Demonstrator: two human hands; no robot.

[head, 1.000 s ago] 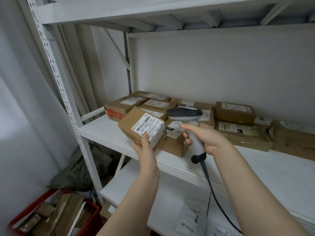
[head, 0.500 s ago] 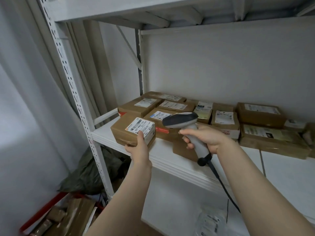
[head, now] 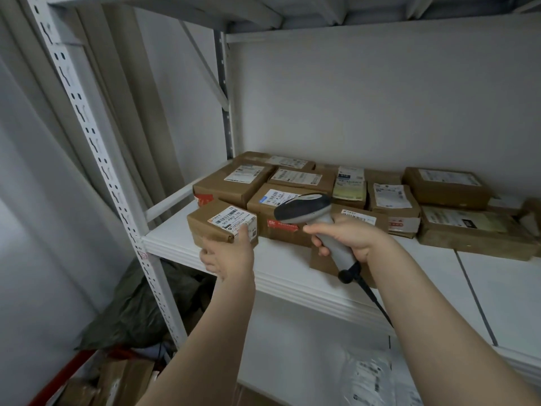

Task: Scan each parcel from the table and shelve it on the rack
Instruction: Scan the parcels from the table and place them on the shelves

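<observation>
- Two bare hands work at a white metal rack point(head: 96, 148), seen from the head camera, which looks forward and down.
- Left hand point(head: 227, 259): grips a small brown cardboard parcel point(head: 210, 224) by its near corner, with the thumb laid on the white barcode label point(head: 234, 219) and the fingers curled around the front face.
- Parcel position: at the front left corner of the middle shelf board point(head: 281, 276), label up, just beside a larger carton point(head: 263, 209). Whether its base rests fully on the board cannot be told.
- Right hand point(head: 348, 240): fingers wrapped around the grey handle of a barcode scanner point(head: 304, 210). Its dark head points left, above the cartons and to the right of the held parcel, and a black cable point(head: 374, 300) trails down from the handle's end.
- Shelved stock: about ten brown labelled cartons point(head: 445, 186) packed close together from the back wall forward, some stacked.
- Lower shelf point(head: 292, 347): pale plastic mailers point(head: 369, 379), blurred.
- Floor, left of the rack: a dark crumpled bag point(head: 140, 312) and a red crate point(head: 58, 382) holding cardboard.
</observation>
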